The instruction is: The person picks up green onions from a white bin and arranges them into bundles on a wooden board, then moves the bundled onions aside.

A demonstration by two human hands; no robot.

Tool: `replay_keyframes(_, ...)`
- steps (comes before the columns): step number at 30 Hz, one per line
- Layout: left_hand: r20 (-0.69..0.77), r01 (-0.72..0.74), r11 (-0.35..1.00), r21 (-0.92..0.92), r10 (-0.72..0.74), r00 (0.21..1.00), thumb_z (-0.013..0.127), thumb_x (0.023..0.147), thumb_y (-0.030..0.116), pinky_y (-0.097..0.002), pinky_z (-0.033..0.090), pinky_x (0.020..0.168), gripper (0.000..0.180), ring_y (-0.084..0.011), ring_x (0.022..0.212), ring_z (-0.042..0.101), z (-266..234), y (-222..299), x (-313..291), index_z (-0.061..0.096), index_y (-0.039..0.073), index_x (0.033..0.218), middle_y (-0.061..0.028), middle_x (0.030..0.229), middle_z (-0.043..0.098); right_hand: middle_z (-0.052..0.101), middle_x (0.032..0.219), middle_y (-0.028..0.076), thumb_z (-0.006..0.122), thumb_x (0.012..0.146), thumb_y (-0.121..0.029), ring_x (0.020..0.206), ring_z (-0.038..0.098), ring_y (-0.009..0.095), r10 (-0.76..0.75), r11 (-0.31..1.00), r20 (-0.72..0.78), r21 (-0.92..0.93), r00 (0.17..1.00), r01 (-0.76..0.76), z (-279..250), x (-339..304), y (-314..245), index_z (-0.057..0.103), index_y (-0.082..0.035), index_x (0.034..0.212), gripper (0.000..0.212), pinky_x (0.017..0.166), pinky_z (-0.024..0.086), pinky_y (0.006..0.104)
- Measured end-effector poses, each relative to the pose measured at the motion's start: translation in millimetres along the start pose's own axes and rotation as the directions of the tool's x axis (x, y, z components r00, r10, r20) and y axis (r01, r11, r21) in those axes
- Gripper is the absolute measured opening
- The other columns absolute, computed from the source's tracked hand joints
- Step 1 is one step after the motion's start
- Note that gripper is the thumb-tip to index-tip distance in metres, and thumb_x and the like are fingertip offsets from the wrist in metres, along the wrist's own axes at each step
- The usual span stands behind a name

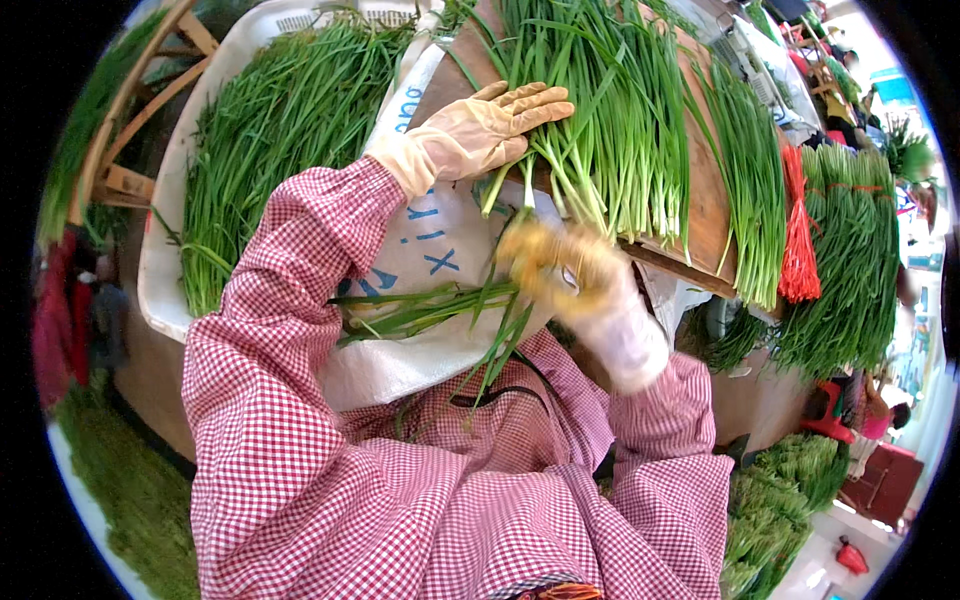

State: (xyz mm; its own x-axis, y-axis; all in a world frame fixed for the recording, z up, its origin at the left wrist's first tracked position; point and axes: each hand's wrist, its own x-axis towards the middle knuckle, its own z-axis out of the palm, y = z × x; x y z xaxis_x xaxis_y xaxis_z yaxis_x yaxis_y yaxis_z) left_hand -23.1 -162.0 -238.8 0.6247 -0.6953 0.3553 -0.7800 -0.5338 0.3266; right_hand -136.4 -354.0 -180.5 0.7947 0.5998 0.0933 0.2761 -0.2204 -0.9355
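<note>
A spread of garlic chives lies over a brown wooden board, pale stem ends toward me. My left hand, in a cream rubber glove, rests flat with fingers stretched out on the left edge of the chives. By the stem ends is my right hand, in a yellowish glove and smeared by motion; a pale stem reaches its fingers, but whether they grip it is unclear. Loose green leaves lie on a white plastic sheet across my lap, below both hands.
A white crate full of chives stands at the left. Right of the board's spread lie another row of chives, a bundle of red ties and tied bunches. More greens cover the floor at lower left.
</note>
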Motion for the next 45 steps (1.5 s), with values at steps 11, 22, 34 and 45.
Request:
replay_keyframes(11, -0.299, 0.065, 0.998, 0.022, -0.055, 0.953, 0.051, 0.084, 0.030, -0.0381, 0.021, 0.104, 0.051, -0.0252, 0.126, 0.030, -6.1, 26.0, 18.4, 0.036, 0.014, 0.130, -0.0079, 0.135, 0.035, 0.061, 0.073, 0.012, 0.058, 0.078, -0.029, 0.067, 0.061, 0.027, 0.444, 0.712, 0.204, -0.672, 0.873, -0.205, 25.9, -67.9, 20.1, 0.061, -0.008, 0.090, 0.024, 0.059, 0.047, 0.0348)
replay_keyframes(22, -0.009, -0.034, 0.976, -0.213, 0.033, 0.999, 0.050, 0.080, 0.034, -0.0373, 0.014, 0.106, 0.065, -0.0267, 0.131, 0.018, -8.7, 13.7, 10.5, 0.027, 0.011, 0.135, -0.0100, 0.140, 0.023, 0.060, 0.070, 0.005, 0.062, 0.079, -0.017, 0.055, 0.054, 0.008, 0.298, 0.894, -0.422, -0.192, 0.856, -0.405, -12.7, -50.8, 12.1, 0.059, -0.008, 0.098, 0.021, 0.051, 0.044, 0.0213)
replay_keyframes(34, -0.052, -0.026, 0.998, -0.061, 0.023, 0.998, 0.050, 0.077, 0.040, -0.0383, 0.014, 0.106, 0.068, -0.0284, 0.131, 0.018, -5.8, 20.7, 8.0, 0.027, 0.013, 0.135, -0.0121, 0.141, 0.019, 0.060, 0.061, 0.009, 0.052, 0.085, -0.029, 0.051, 0.058, 0.020, 0.229, 0.838, -0.486, -0.343, 0.843, -0.425, 4.8, -10.5, 32.6, 0.060, -0.005, 0.093, 0.026, 0.049, 0.045, 0.0295)
replay_keyframes(45, -0.130, -0.012, 0.982, -0.189, -0.013, 0.991, 0.048, 0.083, 0.012, -0.0367, 0.011, 0.107, 0.047, -0.0124, 0.119, 0.041, -18.8, 37.1, 4.5, 0.040, 0.020, 0.128, 0.0054, 0.122, 0.051, 0.056, 0.056, 0.010, 0.047, 0.086, -0.035, 0.053, 0.056, 0.026, 0.322, 0.885, -0.341, -0.224, 0.883, -0.409, 30.1, 2.4, 30.0, 0.060, -0.006, 0.081, 0.032, 0.050, 0.043, 0.0338)
